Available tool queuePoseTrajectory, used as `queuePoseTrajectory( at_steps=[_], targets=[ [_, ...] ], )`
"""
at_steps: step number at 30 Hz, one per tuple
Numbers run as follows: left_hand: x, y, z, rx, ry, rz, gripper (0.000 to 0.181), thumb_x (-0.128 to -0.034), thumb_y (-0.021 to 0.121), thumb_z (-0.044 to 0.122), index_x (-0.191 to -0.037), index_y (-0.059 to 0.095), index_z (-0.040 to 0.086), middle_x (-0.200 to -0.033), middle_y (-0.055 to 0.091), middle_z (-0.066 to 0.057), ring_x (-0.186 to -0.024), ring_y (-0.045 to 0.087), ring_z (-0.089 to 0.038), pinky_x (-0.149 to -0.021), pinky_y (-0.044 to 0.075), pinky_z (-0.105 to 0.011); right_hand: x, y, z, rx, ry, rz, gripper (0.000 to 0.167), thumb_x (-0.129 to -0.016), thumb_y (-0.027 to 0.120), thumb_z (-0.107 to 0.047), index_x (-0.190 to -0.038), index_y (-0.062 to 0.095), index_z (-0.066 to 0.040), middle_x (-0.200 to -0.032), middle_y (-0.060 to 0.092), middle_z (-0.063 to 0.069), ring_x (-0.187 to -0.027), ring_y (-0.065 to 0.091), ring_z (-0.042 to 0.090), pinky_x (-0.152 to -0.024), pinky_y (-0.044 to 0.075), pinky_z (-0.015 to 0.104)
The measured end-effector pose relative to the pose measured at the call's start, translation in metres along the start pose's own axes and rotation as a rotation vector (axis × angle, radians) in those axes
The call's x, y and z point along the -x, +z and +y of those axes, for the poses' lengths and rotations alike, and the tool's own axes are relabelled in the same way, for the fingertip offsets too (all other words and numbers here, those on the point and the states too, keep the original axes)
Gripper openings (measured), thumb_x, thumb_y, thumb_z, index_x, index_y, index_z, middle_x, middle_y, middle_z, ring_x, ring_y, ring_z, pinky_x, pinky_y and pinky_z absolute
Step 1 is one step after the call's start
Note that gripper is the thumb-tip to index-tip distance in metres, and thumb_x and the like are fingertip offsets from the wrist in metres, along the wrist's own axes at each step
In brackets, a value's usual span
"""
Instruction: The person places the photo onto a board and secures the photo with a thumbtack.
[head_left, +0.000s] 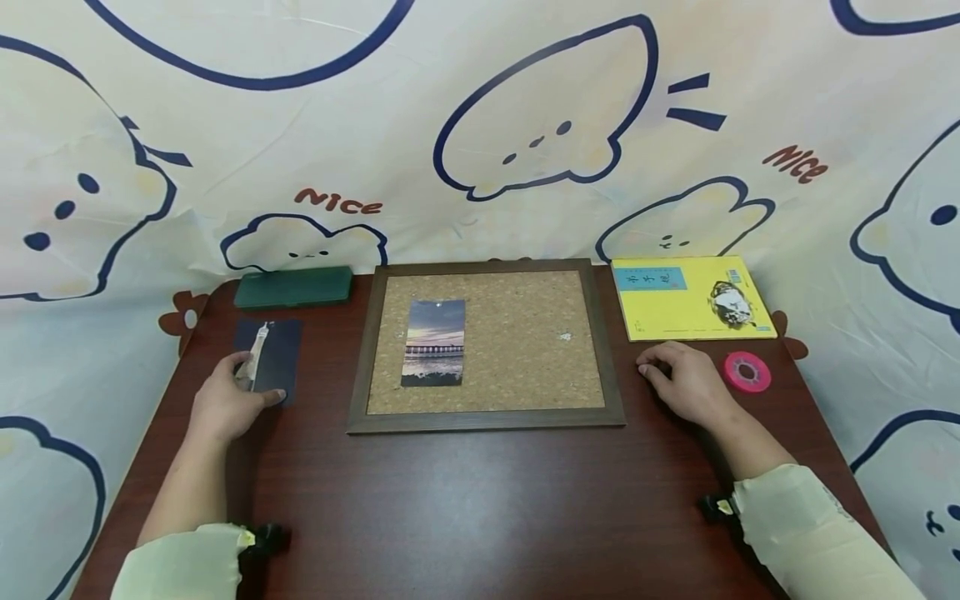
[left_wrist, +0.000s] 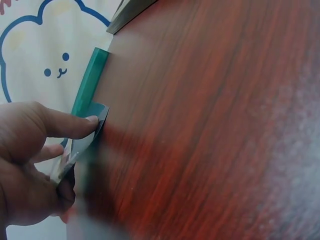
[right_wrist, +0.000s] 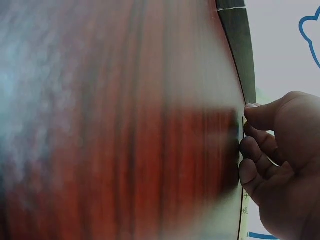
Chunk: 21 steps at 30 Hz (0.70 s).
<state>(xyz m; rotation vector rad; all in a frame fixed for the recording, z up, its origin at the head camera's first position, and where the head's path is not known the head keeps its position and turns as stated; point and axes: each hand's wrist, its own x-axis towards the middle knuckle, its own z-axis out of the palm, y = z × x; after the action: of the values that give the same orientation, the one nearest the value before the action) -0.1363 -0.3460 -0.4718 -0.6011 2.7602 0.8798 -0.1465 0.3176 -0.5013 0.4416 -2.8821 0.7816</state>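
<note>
My left hand [head_left: 225,406] pinches a dark blue photo card [head_left: 283,354] with a pale tower on it, at the left of the table. In the left wrist view the card [left_wrist: 85,145] bows slightly between thumb and fingers. A cork board [head_left: 525,350] in a brown wooden frame lies at the middle; a pier-at-sunset photo [head_left: 433,343] is fixed on its left half by a small pin at the top. Right of the frame, my right hand [head_left: 684,385] rests on the table with loosely curled fingers, holding nothing, just in front of a yellow book [head_left: 675,312].
A green case [head_left: 292,287] lies at the back left, behind the card. Beside my right hand is a pink round container [head_left: 747,372] with a clear centre. A cartoon-printed cloth [head_left: 525,225] hangs along the table's back and sides. The dark reddish table [head_left: 465,508] has a glossy surface.
</note>
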Motion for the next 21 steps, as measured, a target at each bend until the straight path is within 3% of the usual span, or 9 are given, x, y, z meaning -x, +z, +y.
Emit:
queuePoseTrajectory(
  at_steps=[8,21],
  targets=[
    [0.003,0.004,0.002,0.053,0.019,0.015,0.103,-0.0872,0.082,0.029,-0.162,0.019,-0.003,-0.152,0.033,-0.041,-0.126,0.043,-0.054,-0.099,0.04,-0.07,-0.002,0.001,-0.003,-0.014,-0.002,0.01,0.007,-0.096,0.071,-0.006,-0.102,0.075,-0.007,-0.105,0.071,0.012,-0.096,0.066,0.032,-0.082,0.053,0.053],
    [0.013,0.007,0.018,0.129,0.091,0.033,0.099,-0.0879,0.083,0.028,-0.161,0.024,-0.001,-0.151,0.036,-0.038,-0.119,0.047,-0.048,-0.09,0.044,-0.062,-0.002,0.003,-0.007,-0.032,0.021,0.014,0.007,-0.098,0.069,-0.006,-0.102,0.074,-0.007,-0.106,0.071,0.013,-0.096,0.066,0.033,-0.084,0.052,0.055]
  ],
)
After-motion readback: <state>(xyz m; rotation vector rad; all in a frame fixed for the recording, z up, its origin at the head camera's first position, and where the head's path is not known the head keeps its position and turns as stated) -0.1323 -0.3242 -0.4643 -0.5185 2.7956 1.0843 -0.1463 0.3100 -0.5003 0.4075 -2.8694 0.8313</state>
